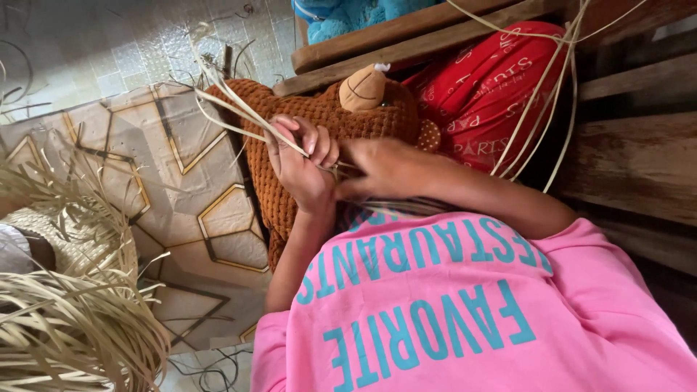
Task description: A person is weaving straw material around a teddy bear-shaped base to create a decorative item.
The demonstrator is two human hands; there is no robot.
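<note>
Left hand (301,163) is gripping a bundle of pale straw strips (239,112) — fingers curled narrow around them, strips fanning up and left. Right hand (381,168) is touching the left at the same spot, fingers pinching the strips' lower end. Both are working just in front of a brown knitted plush toy (319,109) — red printed cloth (486,87) lying beside it, heap of loose straw (72,319) sitting on the patterned floor (189,189), well apart

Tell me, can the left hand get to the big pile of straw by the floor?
Probably yes. The left hand is busy pinching thin strips, but nothing sits between it and the straw pile; only patterned floor.
</note>
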